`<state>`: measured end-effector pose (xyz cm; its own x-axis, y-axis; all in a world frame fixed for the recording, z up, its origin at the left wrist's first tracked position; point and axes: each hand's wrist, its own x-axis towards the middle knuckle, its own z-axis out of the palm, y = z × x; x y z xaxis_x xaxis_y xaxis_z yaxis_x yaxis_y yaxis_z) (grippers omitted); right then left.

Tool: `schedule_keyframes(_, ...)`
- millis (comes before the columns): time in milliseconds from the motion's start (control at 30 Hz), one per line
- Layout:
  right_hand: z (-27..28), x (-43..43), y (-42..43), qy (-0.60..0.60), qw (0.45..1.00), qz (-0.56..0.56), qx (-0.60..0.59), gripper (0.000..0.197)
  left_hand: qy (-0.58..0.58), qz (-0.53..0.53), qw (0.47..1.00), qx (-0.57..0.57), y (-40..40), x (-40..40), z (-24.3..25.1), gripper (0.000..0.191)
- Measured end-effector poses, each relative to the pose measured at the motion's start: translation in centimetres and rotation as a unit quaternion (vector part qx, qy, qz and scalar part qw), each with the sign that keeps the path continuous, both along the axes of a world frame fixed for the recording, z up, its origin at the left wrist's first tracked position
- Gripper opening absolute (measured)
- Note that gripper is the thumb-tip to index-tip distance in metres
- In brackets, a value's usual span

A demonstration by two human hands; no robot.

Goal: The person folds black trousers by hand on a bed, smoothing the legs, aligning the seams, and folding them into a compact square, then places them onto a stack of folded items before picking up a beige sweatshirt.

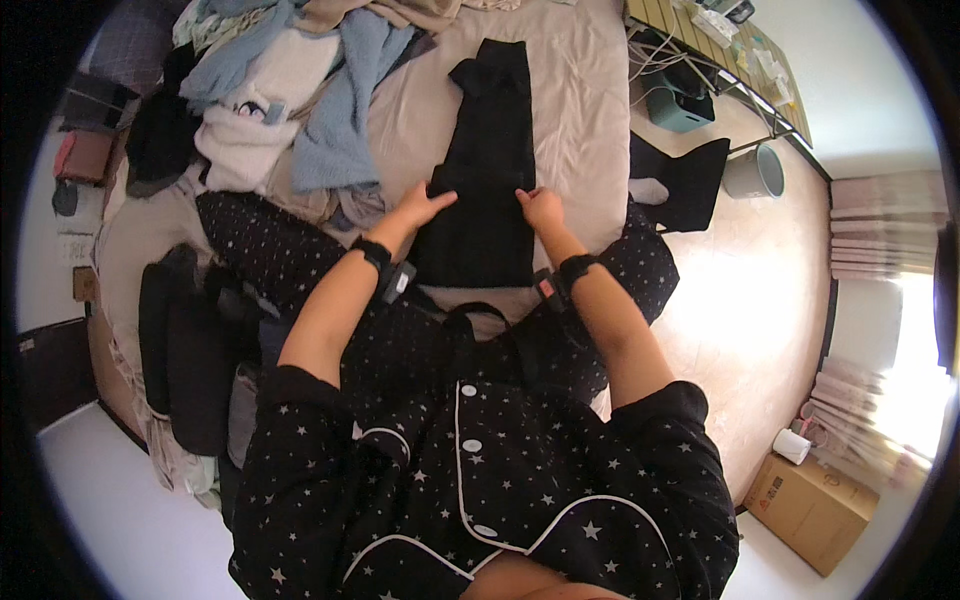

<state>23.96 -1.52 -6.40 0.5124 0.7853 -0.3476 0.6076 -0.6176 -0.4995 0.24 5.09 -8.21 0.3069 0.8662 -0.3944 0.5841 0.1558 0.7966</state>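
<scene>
A black garment (pixel 480 240), long and narrow like trousers folded lengthwise, lies on the beige bed sheet (pixel 581 142) before me. My left hand (pixel 426 206) is at its left edge, the thumb resting on top and the other fingers partly hidden by the cloth. At the opposite edge, my right hand (pixel 543 208) pinches the fabric between thumb and curled fingers. The garment's far end shows an uneven flap, and its near end lies flat close to my lap. Both wrists wear black straps with small devices.
Left on the bed is a heap with a blue fuzzy garment (pixel 337 142) and a white fleecy one (pixel 247 146). Dark clothes (pixel 195 352) lie beside my left leg. Beyond the bed's right edge stand a slatted table (pixel 720 45), a teal bin (pixel 679 109), a grey bucket (pixel 756 172) and a cardboard box (pixel 814 506).
</scene>
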Motion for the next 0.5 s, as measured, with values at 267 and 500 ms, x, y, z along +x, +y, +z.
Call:
schedule_keyframes(267,-1.7,0.7,-2.3,0.247,0.968,-0.033,0.007,0.069,-0.120,-0.083,0.973,-0.181,-3.9,0.7,2.4,0.082)
schedule_keyframes(500,-0.1,1.1,-3.6,0.149,0.980,0.083,-0.098,0.065,0.027,-0.017,0.994,-0.100,-5.9,-0.3,0.7,0.084)
